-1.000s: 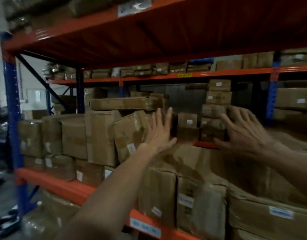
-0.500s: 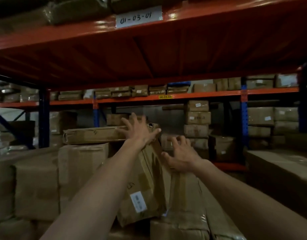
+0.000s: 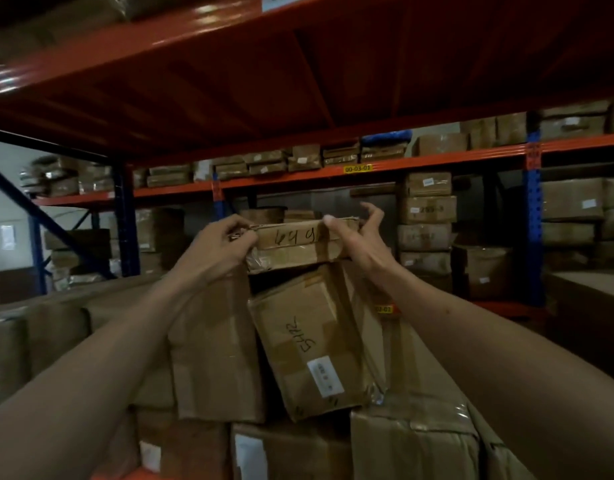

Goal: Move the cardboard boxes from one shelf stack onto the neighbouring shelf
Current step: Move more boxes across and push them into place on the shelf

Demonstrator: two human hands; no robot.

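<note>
Grip: left hand [image 3: 217, 249] closed on left end of flat box [image 3: 295, 245], fingers curled over top edge; right hand [image 3: 359, 237] clamped on right end, thumb [image 3: 328, 220] on top, remaining fingers spread behind and only partly seen

Item held: long, shallow, taped cardboard, handwritten digits on near face; lying level at top of pile, between both hands; whether lifted clear or resting on pile, cannot tell

Directly beneath: tilted box [image 3: 312, 344], leaning, white label low on face, handwriting across middle; upright box [image 3: 215, 348] just beside on left

Below and around: larger taped cartons [image 3: 413, 441] forming base of stack; orange shelf beam [image 3: 229, 36] overhead; further racks of boxes [image 3: 427, 209] across aisle

Step in hand, by judgement: pickup of top box from source stack, first part of transfer

Next move, by judgement: lift clear, kept level, then carry sideways to neighbouring shelf; care needed with leaning box below, likely to slip once weight comes off; limited headroom under beam
</note>
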